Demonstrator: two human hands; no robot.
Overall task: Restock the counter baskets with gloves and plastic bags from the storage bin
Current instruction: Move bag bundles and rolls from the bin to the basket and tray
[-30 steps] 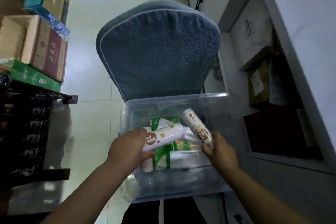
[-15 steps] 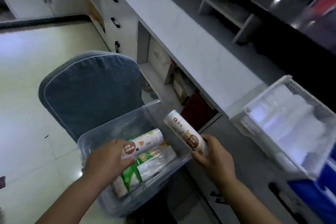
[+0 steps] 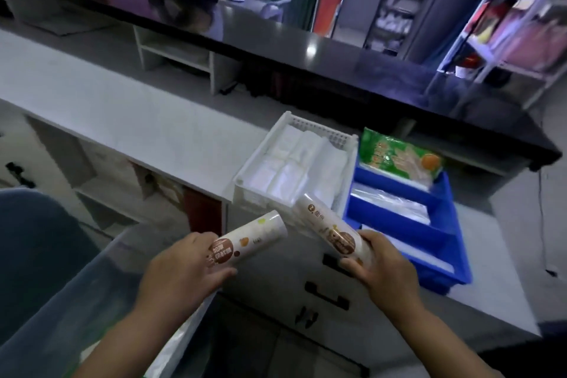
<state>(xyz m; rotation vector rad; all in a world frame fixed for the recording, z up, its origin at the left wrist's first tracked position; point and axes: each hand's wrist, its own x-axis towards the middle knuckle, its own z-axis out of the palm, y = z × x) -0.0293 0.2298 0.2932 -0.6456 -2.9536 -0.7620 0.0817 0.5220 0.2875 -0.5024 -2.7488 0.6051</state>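
Note:
My left hand grips a white roll of plastic bags with a brown label. A second white roll is held in my right hand. Both rolls hover in front of the counter edge, just short of a white slotted basket filled with folded clear bags. Right of it sits a blue divided basket; a green glove packet lies in its far section and clear bags in the middle one. The clear storage bin is at lower left, below my left arm.
The baskets stand on a pale grey counter with drawers and black handles beneath. A higher black countertop runs behind. A blue chair cushion is at the left edge. Shelving stands at top right.
Both hands lifted their rolls out of the clear bin and carried them up and right toward the counter baskets. The view swung from the bin and chair up to the counter.

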